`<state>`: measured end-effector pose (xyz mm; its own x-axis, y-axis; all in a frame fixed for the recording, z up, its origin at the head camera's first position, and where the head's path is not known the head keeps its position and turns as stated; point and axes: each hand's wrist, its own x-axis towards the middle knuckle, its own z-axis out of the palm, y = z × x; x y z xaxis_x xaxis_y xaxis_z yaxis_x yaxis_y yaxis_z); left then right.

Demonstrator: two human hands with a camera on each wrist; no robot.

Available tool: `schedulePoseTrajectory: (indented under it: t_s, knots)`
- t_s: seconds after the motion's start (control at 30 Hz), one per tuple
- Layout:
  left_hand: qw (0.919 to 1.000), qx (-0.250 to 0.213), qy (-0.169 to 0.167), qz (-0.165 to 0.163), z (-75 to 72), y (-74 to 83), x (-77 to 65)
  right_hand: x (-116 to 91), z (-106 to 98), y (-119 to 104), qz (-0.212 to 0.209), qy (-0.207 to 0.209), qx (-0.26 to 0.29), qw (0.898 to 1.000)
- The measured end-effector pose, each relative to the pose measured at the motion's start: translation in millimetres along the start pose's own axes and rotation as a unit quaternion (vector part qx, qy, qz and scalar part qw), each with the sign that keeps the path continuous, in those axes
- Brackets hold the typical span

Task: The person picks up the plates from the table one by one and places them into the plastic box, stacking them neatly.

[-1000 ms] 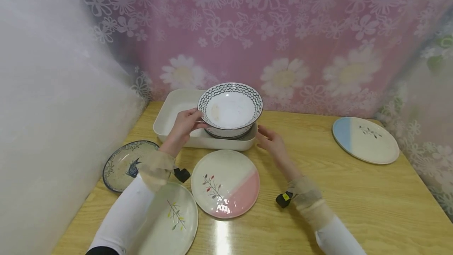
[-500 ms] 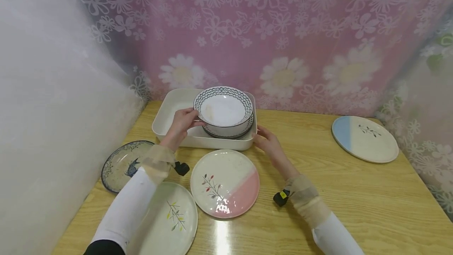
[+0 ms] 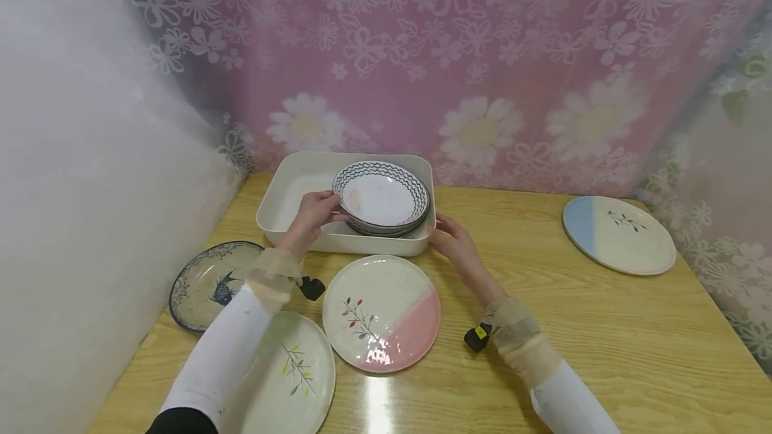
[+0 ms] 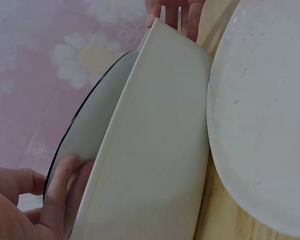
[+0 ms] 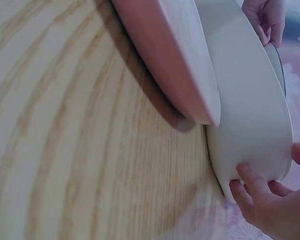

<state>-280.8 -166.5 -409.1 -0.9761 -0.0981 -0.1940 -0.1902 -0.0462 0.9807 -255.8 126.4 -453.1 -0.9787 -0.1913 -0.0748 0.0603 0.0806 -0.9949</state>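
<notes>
One zigzag-rimmed bowl point(image 3: 382, 198) is just right of my left grip point(image 3: 316, 213), inside the pale tray point(image 3: 356, 244). That grip holds it by its left edge, thumb at the rim and fingers along the outer side, between bowl and tray wall. Stacked dishes point(image 3: 389, 234) show beneath the bowl; I can't tell whether it touches them. My right grip point(image 3: 456, 246) holds the tray's near right corner, thumb at the rim, fingers on the outer wall, with the bowl up and to its left. Below and between both grips, the pink-and-cream plate point(image 3: 386, 317) lies on the desk point(image 3: 579, 333).
</notes>
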Motion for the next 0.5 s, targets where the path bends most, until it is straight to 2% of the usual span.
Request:
schedulePoseTrajectory:
  t_s: [0.33, 0.5]
  knots:
    - [0.9998, 0.01, -0.005, -0.015, 2.9, -4.3, 3.0, 0.5, -1.3, 1.7, -0.003, 0.0, 0.009, 1.0]
    - [0.9993, 0.013, -0.023, -0.025, 2.1, -5.2, 4.6, 0.1, -1.7, 2.5, -0.004, -0.001, 0.013, 1.0]
